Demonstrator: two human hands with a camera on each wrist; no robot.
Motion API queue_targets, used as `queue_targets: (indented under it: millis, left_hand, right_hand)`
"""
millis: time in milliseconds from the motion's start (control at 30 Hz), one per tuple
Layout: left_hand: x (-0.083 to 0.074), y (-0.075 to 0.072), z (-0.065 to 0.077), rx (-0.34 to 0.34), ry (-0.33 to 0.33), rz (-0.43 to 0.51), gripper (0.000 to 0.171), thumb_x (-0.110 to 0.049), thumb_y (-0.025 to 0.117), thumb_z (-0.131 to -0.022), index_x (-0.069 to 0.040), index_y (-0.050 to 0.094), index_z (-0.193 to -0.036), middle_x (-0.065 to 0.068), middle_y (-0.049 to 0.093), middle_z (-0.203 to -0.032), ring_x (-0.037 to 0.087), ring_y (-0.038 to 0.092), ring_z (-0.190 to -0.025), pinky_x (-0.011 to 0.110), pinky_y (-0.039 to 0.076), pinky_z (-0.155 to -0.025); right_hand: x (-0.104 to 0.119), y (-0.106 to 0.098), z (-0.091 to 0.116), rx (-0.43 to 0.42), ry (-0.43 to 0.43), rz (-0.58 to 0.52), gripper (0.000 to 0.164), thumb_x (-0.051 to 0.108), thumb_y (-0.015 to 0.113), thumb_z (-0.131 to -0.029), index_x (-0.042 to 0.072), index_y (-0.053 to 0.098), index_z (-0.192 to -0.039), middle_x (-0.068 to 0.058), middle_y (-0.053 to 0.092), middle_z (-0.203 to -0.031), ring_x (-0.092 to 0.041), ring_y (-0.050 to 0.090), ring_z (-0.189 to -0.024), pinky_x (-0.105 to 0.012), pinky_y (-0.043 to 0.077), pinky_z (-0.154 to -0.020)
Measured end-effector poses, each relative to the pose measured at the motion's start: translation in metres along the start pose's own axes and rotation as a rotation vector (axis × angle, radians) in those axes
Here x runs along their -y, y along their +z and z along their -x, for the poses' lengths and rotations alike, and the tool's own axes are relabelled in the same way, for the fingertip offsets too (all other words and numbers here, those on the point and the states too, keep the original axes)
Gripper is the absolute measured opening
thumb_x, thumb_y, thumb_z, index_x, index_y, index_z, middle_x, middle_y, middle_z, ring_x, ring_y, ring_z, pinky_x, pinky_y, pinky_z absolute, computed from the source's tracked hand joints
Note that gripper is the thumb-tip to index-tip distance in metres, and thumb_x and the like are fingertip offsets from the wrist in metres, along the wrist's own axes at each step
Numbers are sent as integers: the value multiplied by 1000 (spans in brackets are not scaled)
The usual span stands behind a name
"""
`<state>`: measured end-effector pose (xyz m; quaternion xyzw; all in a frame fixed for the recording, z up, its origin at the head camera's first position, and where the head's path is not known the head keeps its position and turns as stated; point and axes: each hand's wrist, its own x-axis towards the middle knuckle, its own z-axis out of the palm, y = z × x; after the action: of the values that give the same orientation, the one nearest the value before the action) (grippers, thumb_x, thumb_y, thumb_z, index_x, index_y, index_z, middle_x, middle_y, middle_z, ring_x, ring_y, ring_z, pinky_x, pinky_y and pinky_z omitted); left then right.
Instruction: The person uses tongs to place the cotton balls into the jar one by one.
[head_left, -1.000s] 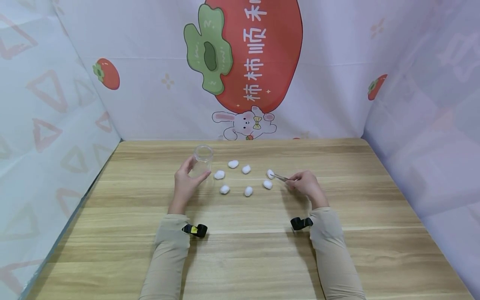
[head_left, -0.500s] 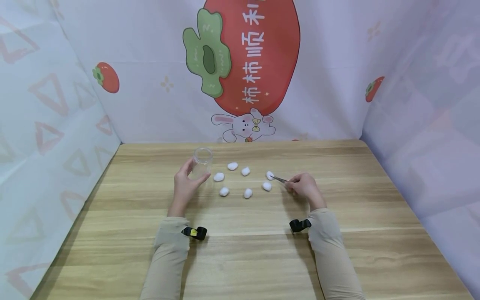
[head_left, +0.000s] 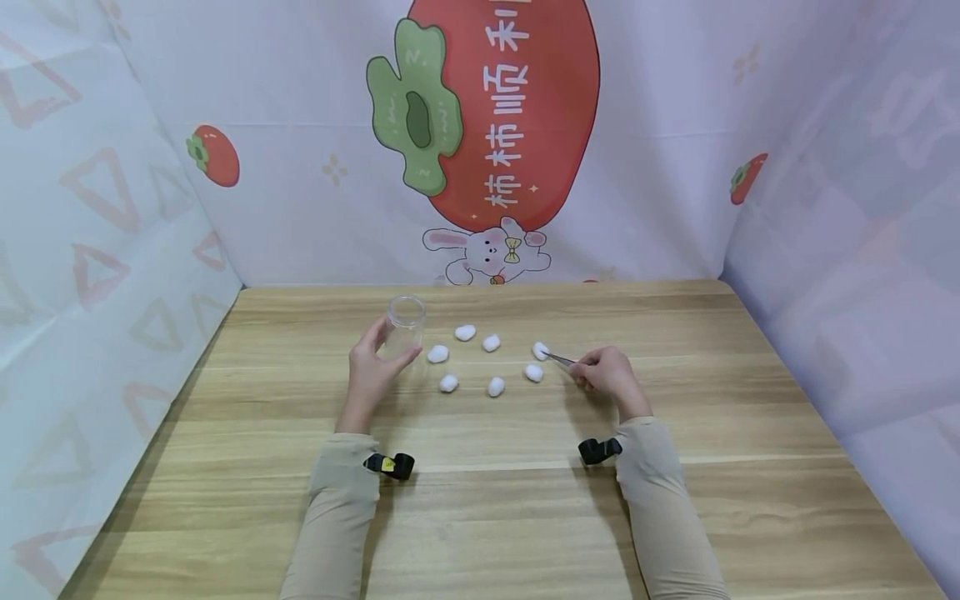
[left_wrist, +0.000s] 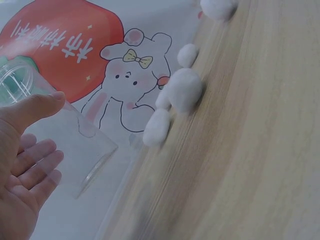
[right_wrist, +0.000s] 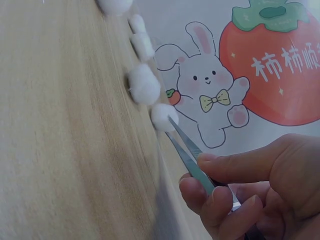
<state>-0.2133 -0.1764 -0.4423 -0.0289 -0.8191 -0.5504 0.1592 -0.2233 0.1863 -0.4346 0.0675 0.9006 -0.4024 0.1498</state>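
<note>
A clear, open-topped jar (head_left: 406,327) is gripped by my left hand (head_left: 371,367), thumb on the near side and fingers round the far side. In the left wrist view the jar (left_wrist: 82,135) looks empty and its base shows above the tabletop. My right hand (head_left: 609,372) pinches metal tweezers (head_left: 561,360) between thumb and fingers. The tweezer tips meet a white cotton ball (right_wrist: 164,117) at the right end of the group; in the right wrist view the tips stand slightly apart at it. Just nearer lies another cotton ball (head_left: 534,372).
Several more cotton balls, among them one at the front (head_left: 496,387) and one beside the jar (head_left: 438,354), lie spread on the wooden table (head_left: 480,517). A printed backdrop (head_left: 645,167) stands behind the table's far edge. Black wrist cameras sit on both sleeves.
The head view has shifted slightly. Both hands, the jar, the tweezers and the cotton balls otherwise stay almost where they were.
</note>
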Motion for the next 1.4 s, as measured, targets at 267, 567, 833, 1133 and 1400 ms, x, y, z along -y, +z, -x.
queue_targets:
  millis: [267, 567, 833, 1133, 1400]
  left_hand:
    - [-3, -1, 1, -5, -3, -19, 70, -14, 81, -76, -2, 48, -137, 22, 58, -135, 37, 53, -129, 49, 39, -116]
    - [-3, 0, 0, -3, 13, -4, 71, -12, 81, -76, 1, 47, -137, 23, 57, -135, 37, 53, -129, 49, 38, -116]
    - [-6, 2, 1, 9, -2, -6, 71, -14, 81, -76, -1, 48, -137, 23, 57, -136, 37, 52, -130, 48, 38, -117]
    - [-7, 3, 4, 17, 22, -22, 70, -14, 81, -76, -1, 49, -136, 23, 58, -134, 37, 53, -129, 48, 39, -116]
    - [-9, 6, 4, 11, 23, -21, 71, -14, 82, -75, -2, 49, -136, 22, 58, -134, 37, 54, -128, 48, 39, -116]
  right_hand:
    - [0, -1, 1, -15, -9, 20, 22, 17, 62, -93, -3, 69, -99, -2, 67, -70, -9, 54, -60, -19, 44, -55]
    - [3, 0, 1, -45, -22, 24, 21, 16, 63, -92, -3, 70, -98, -6, 70, -72, -8, 57, -60, -18, 44, -54]
    - [6, 0, 2, -32, -30, -33, 22, 13, 61, -93, -7, 69, -100, -8, 69, -72, -8, 59, -58, -19, 51, -55]
    - [11, -1, 4, -30, -12, -47, 24, 14, 61, -93, -7, 68, -103, -7, 69, -73, -8, 58, -59, -20, 50, -56]
    - [17, -2, 5, -33, -22, -59, 24, 14, 60, -94, -7, 67, -104, -12, 70, -76, -9, 59, -59, -18, 49, -54]
